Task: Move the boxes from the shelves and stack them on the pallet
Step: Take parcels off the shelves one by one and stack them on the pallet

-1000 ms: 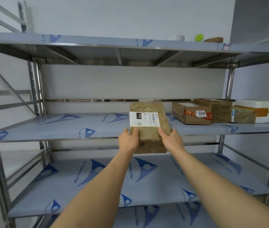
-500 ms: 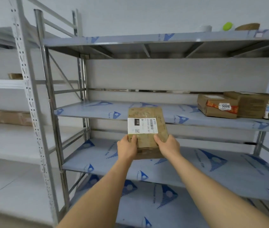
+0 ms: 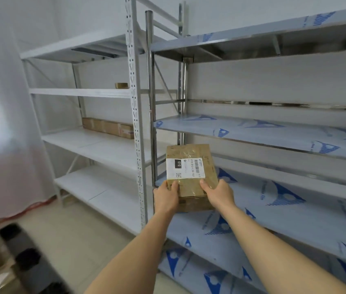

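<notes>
Since half a second ago the view has swung left: the white shelving unit (image 3: 87,132) now fills the space to the left of the hands, the boxes that sat up right of them have slid almost out of sight, and the held cardboard box (image 3: 191,177) is clear of the shelf edge, carried out in front of the shelving. The steel rack (image 3: 273,141), its shelves covered in blue-printed film, runs behind and to the right of the hands. On the white unit, well up and left of the left hand, a long brown carton (image 3: 108,127) lies on the middle shelf and a small brown object (image 3: 122,85) sits one shelf higher. Far below left of the hands a dark pallet (image 3: 28,259) with cartons shows, blurred. The left hand (image 3: 165,198) grasps the box's near left corner, thumb on top; the right hand (image 3: 218,195) grasps the near right corner likewise. A white shipping label (image 3: 186,168) marked 010 faces up, just beyond both thumbs
</notes>
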